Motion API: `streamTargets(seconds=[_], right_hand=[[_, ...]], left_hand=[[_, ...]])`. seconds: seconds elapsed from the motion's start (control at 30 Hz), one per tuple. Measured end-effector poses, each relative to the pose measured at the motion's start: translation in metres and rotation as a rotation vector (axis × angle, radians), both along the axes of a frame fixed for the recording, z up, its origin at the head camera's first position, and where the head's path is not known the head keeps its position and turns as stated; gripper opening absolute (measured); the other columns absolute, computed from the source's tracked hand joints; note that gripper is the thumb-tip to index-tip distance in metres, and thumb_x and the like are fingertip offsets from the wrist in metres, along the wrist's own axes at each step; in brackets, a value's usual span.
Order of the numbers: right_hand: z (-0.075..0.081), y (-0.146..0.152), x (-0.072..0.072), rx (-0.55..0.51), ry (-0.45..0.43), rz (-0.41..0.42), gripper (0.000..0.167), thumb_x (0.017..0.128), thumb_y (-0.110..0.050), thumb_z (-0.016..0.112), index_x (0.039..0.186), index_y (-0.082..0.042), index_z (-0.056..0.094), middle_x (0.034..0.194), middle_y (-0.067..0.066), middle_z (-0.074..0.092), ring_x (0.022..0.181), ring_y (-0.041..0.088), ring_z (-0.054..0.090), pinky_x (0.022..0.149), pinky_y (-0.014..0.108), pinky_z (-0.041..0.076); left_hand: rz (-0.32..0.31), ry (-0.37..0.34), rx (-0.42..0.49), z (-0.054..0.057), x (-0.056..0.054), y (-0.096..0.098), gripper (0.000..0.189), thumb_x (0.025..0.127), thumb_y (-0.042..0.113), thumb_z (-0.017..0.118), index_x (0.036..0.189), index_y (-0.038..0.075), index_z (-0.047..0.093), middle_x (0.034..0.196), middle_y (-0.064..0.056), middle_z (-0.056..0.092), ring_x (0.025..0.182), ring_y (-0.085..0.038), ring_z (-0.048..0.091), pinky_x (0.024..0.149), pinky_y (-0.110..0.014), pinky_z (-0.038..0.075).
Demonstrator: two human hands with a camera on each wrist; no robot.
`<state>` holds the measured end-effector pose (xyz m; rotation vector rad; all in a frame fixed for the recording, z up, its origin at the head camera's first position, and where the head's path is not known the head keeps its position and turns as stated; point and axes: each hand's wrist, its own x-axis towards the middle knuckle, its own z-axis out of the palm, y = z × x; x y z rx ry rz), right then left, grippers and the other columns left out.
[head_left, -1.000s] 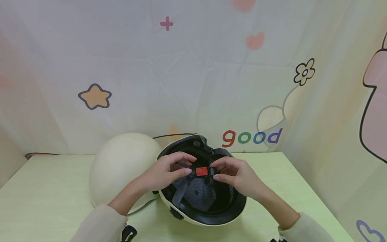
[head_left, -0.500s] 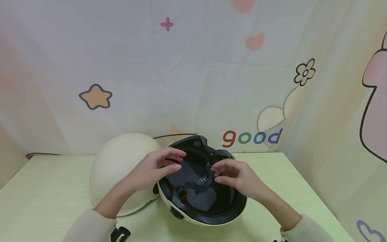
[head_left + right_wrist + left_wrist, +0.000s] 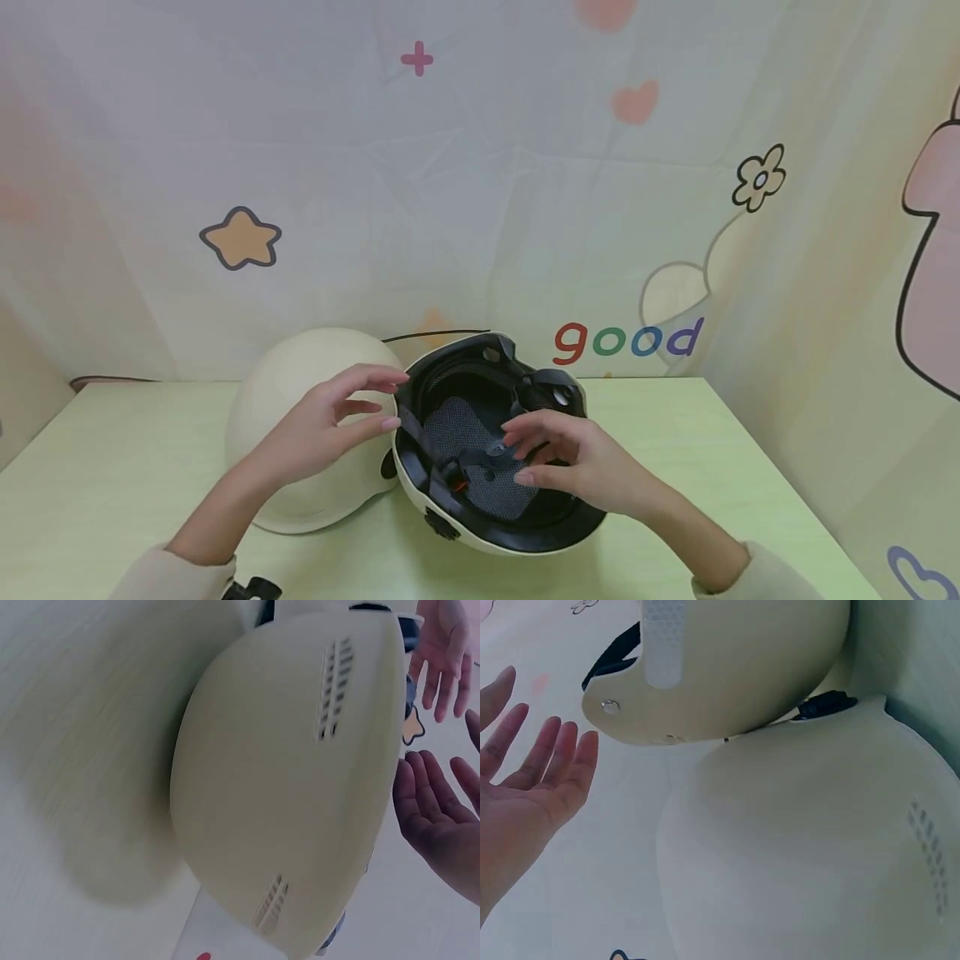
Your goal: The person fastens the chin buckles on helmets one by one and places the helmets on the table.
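A cream helmet (image 3: pixel 495 543) lies upside down, its black padded inside facing up. Inside it, a dark strap (image 3: pixel 474 457) has dropped onto the mesh lining, with a bit of the red buckle (image 3: pixel 460 485) showing near the left wall. Over the gap at the helmet's left rim, my left hand (image 3: pixel 322 433) hovers with relaxed fingers and holds nothing. My right hand (image 3: pixel 566 458) hangs above the right part of the opening, fingers loosely bent and nothing between them. From the right wrist view, the helmet shell (image 3: pixel 285 772) shows two rows of vent slots beside my right hand (image 3: pixel 442 832).
A second cream helmet (image 3: pixel 273 392) stands dome up on the left, against the upturned one. Both rest on a pale green table (image 3: pixel 135 500). A printed curtain (image 3: pixel 337 167) hangs behind the table, and a dark cord (image 3: pixel 435 334) runs along its foot.
Both hands have let go of the strap's red buckle, which fell into the upturned helmet. My left hand has moved left, out over the rim; my right hand has lowered slightly.
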<state>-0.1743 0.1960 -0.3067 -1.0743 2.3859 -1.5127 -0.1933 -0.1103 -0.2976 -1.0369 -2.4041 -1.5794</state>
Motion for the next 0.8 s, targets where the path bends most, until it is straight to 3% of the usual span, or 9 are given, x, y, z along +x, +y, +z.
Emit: streamTargets(seconds=[0.17, 0.33, 0.43, 0.6, 0.8], right_hand=[[-0.004, -0.012, 0.008, 0.027, 0.008, 0.069, 0.042, 0.082, -0.013, 0.068, 0.120, -0.005, 0.054, 0.111, 0.011, 0.058, 0.093, 0.017, 0.057, 0.074, 0.031, 0.051], [-0.010, -0.025, 0.016, 0.038, 0.090, 0.159, 0.041, 0.083, -0.015, 0.068, 0.120, -0.006, 0.055, 0.111, 0.008, 0.057, 0.091, 0.015, 0.054, 0.074, 0.031, 0.051], [-0.012, -0.032, 0.020, 0.072, 0.147, 0.173, 0.041, 0.081, -0.019, 0.069, 0.119, -0.008, 0.057, 0.108, 0.005, 0.055, 0.086, 0.015, 0.053, 0.071, 0.027, 0.051], [-0.016, -0.039, 0.023, 0.144, 0.164, 0.144, 0.043, 0.078, -0.024, 0.071, 0.118, -0.012, 0.060, 0.105, 0.002, 0.051, 0.080, 0.011, 0.049, 0.069, 0.023, 0.047], [-0.022, -0.041, 0.021, 0.157, 0.185, 0.119, 0.044, 0.078, -0.023, 0.071, 0.119, -0.013, 0.059, 0.102, 0.001, 0.053, 0.082, 0.012, 0.050, 0.069, 0.022, 0.047]], left_hand=[[0.005, -0.052, -0.034, -0.015, 0.005, -0.012, 0.047, 0.085, 0.015, 0.065, 0.127, 0.004, 0.047, 0.126, -0.009, 0.048, 0.113, -0.030, 0.047, 0.091, -0.036, 0.043], [-0.033, -0.151, -0.076, -0.033, 0.009, -0.021, 0.055, 0.085, 0.021, 0.065, 0.132, 0.005, 0.041, 0.135, -0.012, 0.040, 0.118, -0.034, 0.043, 0.094, -0.040, 0.039], [-0.056, -0.183, -0.097, -0.040, 0.010, -0.023, 0.054, 0.086, 0.022, 0.063, 0.132, 0.005, 0.040, 0.135, -0.012, 0.040, 0.119, -0.035, 0.042, 0.095, -0.041, 0.038], [-0.080, -0.190, -0.103, -0.045, 0.011, -0.020, 0.052, 0.087, 0.021, 0.063, 0.132, 0.007, 0.040, 0.134, -0.011, 0.041, 0.118, -0.034, 0.043, 0.095, -0.039, 0.040], [-0.077, -0.179, -0.107, -0.045, 0.010, -0.018, 0.055, 0.087, 0.022, 0.063, 0.134, 0.009, 0.038, 0.136, -0.010, 0.040, 0.117, -0.032, 0.045, 0.094, -0.042, 0.040]])
